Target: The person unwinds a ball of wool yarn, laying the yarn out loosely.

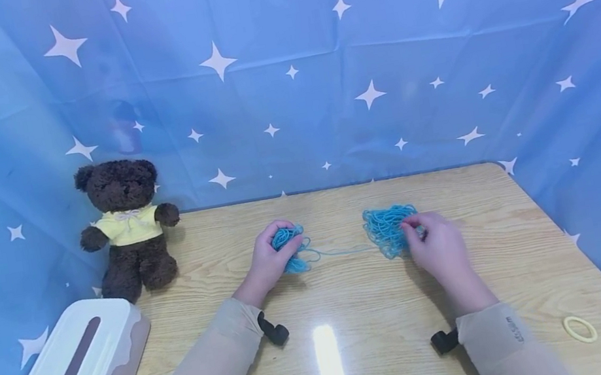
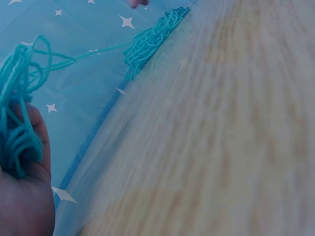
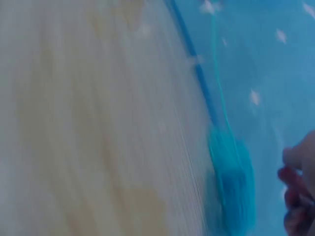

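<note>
Table (image 1: 380, 307): right fingers (image 1: 422, 219) apparently above yarn (image 1: 386, 229).

A looped turquoise yarn bundle (image 1: 292, 262) sits within the left fingers (image 1: 279, 225), its strand (image 1: 347, 251) reaching a loose heap (image 1: 387, 231) below the right fingers (image 1: 429, 220).

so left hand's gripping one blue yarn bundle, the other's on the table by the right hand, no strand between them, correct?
No: a strand runs from the held bundle to the other bundle, visible in the head view. Rest is right.
</note>
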`<action>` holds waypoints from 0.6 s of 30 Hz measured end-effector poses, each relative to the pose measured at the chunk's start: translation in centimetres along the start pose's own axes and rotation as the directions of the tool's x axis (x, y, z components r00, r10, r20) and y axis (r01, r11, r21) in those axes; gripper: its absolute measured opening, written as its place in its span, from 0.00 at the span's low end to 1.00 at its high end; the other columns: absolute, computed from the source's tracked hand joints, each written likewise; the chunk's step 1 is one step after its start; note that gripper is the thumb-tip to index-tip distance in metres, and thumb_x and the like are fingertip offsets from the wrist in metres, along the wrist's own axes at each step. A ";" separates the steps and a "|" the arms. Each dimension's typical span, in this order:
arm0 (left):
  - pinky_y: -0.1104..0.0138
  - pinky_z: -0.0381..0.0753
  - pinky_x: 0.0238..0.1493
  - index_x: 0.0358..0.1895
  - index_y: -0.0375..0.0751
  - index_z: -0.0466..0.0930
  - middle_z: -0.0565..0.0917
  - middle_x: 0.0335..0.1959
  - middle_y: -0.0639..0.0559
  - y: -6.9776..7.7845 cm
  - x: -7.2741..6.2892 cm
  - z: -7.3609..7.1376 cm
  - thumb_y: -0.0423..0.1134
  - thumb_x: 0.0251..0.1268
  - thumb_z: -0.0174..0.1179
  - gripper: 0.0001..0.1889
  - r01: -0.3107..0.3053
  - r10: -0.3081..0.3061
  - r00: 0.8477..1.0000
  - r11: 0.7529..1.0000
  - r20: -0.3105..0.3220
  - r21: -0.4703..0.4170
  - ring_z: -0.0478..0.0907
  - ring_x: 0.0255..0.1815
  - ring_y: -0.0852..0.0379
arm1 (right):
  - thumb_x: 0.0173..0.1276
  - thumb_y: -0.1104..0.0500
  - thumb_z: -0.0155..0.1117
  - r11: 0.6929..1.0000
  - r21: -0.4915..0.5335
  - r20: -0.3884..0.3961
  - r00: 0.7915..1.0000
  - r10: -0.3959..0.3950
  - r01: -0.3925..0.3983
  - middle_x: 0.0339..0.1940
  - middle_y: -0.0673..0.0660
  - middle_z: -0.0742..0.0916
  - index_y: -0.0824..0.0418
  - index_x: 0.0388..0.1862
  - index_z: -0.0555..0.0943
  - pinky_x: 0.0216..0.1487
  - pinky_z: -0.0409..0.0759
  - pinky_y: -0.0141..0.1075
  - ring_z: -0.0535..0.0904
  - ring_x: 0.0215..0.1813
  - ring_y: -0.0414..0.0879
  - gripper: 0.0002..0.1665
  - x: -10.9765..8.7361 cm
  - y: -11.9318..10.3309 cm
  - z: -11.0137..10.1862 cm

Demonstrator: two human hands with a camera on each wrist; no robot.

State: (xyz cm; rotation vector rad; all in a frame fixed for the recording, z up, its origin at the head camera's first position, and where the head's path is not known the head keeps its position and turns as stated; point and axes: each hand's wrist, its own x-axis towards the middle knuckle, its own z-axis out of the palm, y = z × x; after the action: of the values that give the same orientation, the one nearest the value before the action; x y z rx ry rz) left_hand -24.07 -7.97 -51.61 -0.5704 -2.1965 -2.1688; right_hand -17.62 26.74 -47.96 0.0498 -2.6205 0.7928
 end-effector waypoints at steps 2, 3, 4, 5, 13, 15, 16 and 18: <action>0.70 0.87 0.38 0.55 0.37 0.82 0.84 0.42 0.56 0.0 0.0 0.0 0.37 0.79 0.68 0.10 0.010 -0.010 1.000 1.000 0.005 0.003 0.82 0.34 0.62 | 0.80 0.57 0.71 0.995 0.046 -0.001 0.996 -0.092 0.092 0.47 0.60 0.93 0.60 0.52 0.92 0.32 0.79 0.34 0.82 0.32 0.43 0.10 -0.3 -1.7 1.2; 0.70 0.87 0.38 0.55 0.38 0.82 0.84 0.42 0.55 0.0 -0.1 0.0 0.37 0.79 0.68 0.10 0.015 -0.015 1.000 1.000 0.007 0.005 0.82 0.34 0.62 | 0.80 0.57 0.71 0.990 0.071 0.021 0.992 -0.125 0.123 0.48 0.59 0.94 0.59 0.53 0.92 0.33 0.80 0.34 0.83 0.32 0.43 0.10 -0.4 -2.6 1.8; 0.70 0.87 0.38 0.56 0.38 0.82 0.84 0.42 0.55 0.0 -0.1 -0.1 0.37 0.79 0.68 0.10 0.018 -0.018 1.000 1.000 0.008 0.005 0.82 0.34 0.62 | 0.80 0.56 0.71 0.983 0.108 0.053 0.987 -0.151 0.145 0.49 0.59 0.94 0.59 0.54 0.92 0.34 0.82 0.34 0.83 0.33 0.43 0.11 -0.5 -3.6 2.4; 0.69 0.88 0.38 0.56 0.39 0.82 0.84 0.41 0.55 0.0 -0.1 -0.1 0.37 0.79 0.68 0.10 0.019 -0.019 1.000 1.000 0.008 0.004 0.83 0.34 0.61 | 0.80 0.56 0.71 0.978 0.141 0.091 0.981 -0.170 0.156 0.51 0.59 0.94 0.59 0.56 0.92 0.35 0.83 0.34 0.84 0.34 0.42 0.12 -0.6 -4.6 2.9; 0.69 0.88 0.37 0.54 0.37 0.81 0.85 0.39 0.57 -0.1 -0.1 0.0 0.36 0.78 0.69 0.10 0.010 -0.009 1.000 1.000 0.012 -0.018 0.84 0.32 0.61 | 0.83 0.48 0.69 0.987 0.145 0.386 0.914 -0.126 0.075 0.58 0.54 0.94 0.54 0.63 0.91 0.43 0.88 0.40 0.87 0.40 0.41 0.18 -0.6 -9.8 6.5; 0.69 0.88 0.37 0.54 0.36 0.81 0.85 0.39 0.57 -0.1 -0.1 0.0 0.36 0.78 0.69 0.10 0.006 -0.006 1.000 1.000 0.013 -0.021 0.84 0.32 0.61 | 0.82 0.50 0.70 0.990 0.115 0.397 0.910 -0.120 0.081 0.55 0.53 0.95 0.53 0.59 0.92 0.47 0.89 0.43 0.89 0.44 0.42 0.15 -0.5 -9.9 6.8; 0.70 0.88 0.37 0.54 0.36 0.81 0.85 0.39 0.57 -0.1 -0.1 0.0 0.36 0.78 0.69 0.10 0.005 -0.005 1.000 1.000 0.012 -0.017 0.84 0.32 0.61 | 0.81 0.51 0.70 0.990 0.112 0.393 0.912 -0.118 0.079 0.54 0.53 0.95 0.52 0.57 0.93 0.48 0.89 0.43 0.90 0.44 0.43 0.13 -0.5 -9.8 6.9; 0.70 0.88 0.38 0.54 0.37 0.82 0.85 0.40 0.56 -0.1 -0.1 0.0 0.36 0.78 0.69 0.10 0.004 -0.004 1.000 1.000 0.007 -0.006 0.83 0.33 0.61 | 0.82 0.53 0.70 0.989 0.130 0.382 0.917 -0.112 0.067 0.52 0.54 0.96 0.53 0.55 0.94 0.45 0.89 0.42 0.89 0.42 0.43 0.11 -0.5 -9.3 6.8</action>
State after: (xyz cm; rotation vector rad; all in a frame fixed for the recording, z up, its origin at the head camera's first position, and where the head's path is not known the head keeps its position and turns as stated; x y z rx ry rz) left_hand -24.03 -7.97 -51.70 -0.5751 -2.1974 -2.1798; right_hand -18.32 15.28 -48.40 0.3962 -2.9100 0.9854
